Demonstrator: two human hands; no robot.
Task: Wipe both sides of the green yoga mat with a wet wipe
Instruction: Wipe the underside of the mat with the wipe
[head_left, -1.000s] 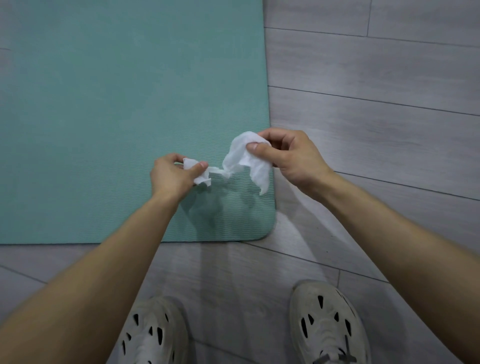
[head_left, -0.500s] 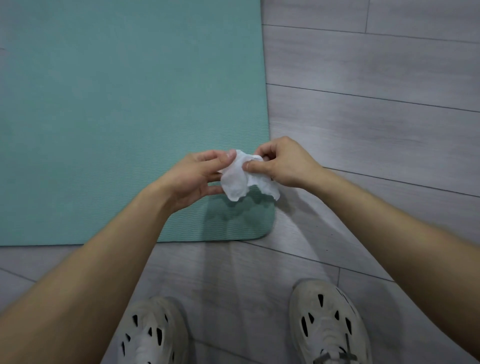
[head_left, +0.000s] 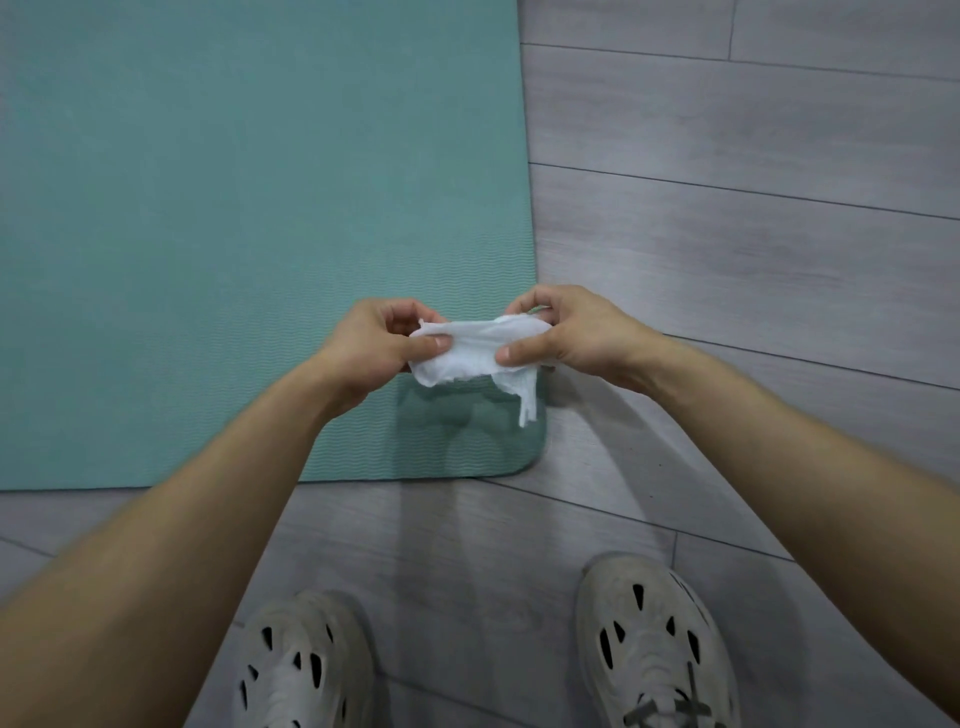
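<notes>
The green yoga mat (head_left: 234, 234) lies flat on the floor and fills the upper left; its near right rounded corner is below my hands. A white wet wipe (head_left: 467, 351) is held in the air above that corner, stretched between both hands, with a ragged end hanging down at its right. My left hand (head_left: 379, 343) pinches the wipe's left end between thumb and fingers. My right hand (head_left: 566, 332) pinches the right end the same way.
Grey wood-look floor planks (head_left: 753, 208) lie to the right of the mat and in front of it. My two pale perforated shoes (head_left: 306, 670) (head_left: 654, 644) stand on the floor just below the mat's near edge.
The hands came together and bunched the wipe, then drew apart a little. The wipe is now spread flatter between both thumbs.
</notes>
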